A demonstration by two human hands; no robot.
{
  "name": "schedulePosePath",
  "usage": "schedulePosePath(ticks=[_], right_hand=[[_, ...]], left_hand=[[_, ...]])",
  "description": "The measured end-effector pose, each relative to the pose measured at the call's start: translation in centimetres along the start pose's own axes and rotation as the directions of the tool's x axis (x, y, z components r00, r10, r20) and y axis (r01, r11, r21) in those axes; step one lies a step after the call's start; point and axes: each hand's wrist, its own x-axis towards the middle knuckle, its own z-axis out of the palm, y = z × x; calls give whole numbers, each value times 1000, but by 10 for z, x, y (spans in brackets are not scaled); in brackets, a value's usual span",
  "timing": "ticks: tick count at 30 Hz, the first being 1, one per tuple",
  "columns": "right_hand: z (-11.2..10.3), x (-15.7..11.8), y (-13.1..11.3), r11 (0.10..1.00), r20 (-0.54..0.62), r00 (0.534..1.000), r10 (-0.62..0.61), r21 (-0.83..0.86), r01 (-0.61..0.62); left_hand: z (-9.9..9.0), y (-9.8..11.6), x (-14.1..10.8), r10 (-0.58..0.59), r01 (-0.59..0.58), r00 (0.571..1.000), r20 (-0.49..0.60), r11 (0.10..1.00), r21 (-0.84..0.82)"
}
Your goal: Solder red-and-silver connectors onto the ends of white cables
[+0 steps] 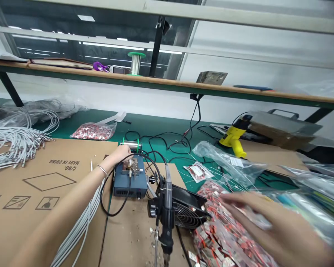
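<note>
My left hand [123, 152], a thin bracelet on its wrist, is closed beside a spool of silvery wire with green flanges [133, 144]. Its fingertips are hidden, so what they hold does not show. Just below it sits a blue-grey box-shaped unit [130, 180] with a metal mechanism on top. My right hand [256, 213] is blurred by motion, its fingers stretched out over a clear bag of red and white connector-like parts [211, 230]. In the middle, a soldering iron [167, 207] points down in a stand.
A black fan [187, 207] stands right of the iron. White cables [85, 218] run over the cardboard [52, 163] at left. Farther back are a yellow heat gun [233, 137], tangled black cords [180, 142] and another bag of parts [93, 131]. A shelf [167, 84] crosses above.
</note>
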Motion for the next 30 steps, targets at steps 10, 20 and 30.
schedulePosePath(ticks=[10,20,30], right_hand=[[82,156,-79,966,466,849,-249,54,253],[97,174,-100,910,508,787,-350,-17,415],[100,173,-99,875,512,759,-402,-27,483]], left_hand=[[3,-3,1,-8,7,1000,-6,1000,-16],[1,1,-2,-31,30,1000,-3,998,-59],[1,1,0,-50,51,999,14,997,-59]])
